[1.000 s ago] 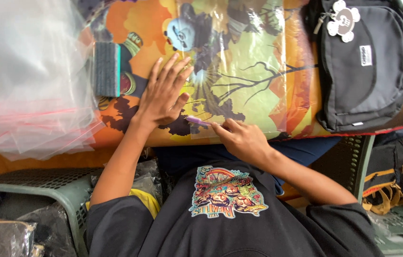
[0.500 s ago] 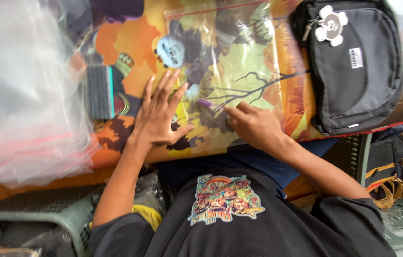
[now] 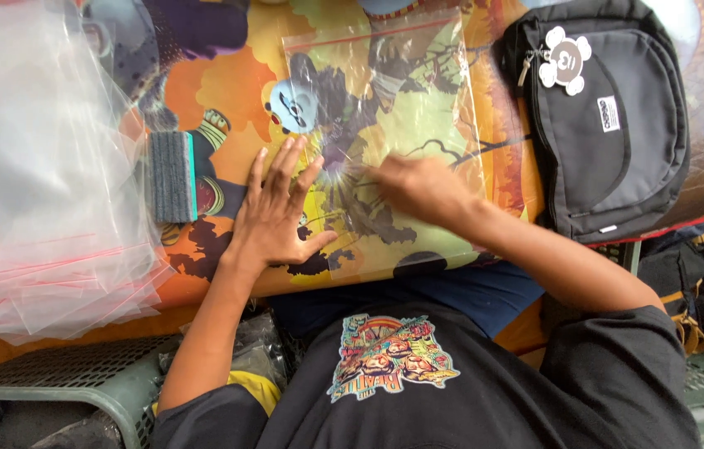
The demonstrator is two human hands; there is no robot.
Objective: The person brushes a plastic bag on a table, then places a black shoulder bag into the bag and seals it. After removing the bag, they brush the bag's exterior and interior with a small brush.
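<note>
A clear zip bag with a red seal strip lies flat on the colourful printed table cover. My left hand rests palm down on the bag's lower left part, fingers spread, holding nothing. My right hand is on the middle of the bag, to the right of the left hand, with its fingers bunched and pointing left. It is motion-blurred, so I cannot tell whether anything is pinched in it. Below the table edge is a black T-shirt with a bright print.
A thick pile of clear zip bags covers the table's left side. A grey and green block lies just left of my left hand. A black sling bag sits at the right. A green plastic crate stands at the lower left.
My right hand has moved up from the bag's near edge to its middle. My left hand has stayed flat on the bag.
</note>
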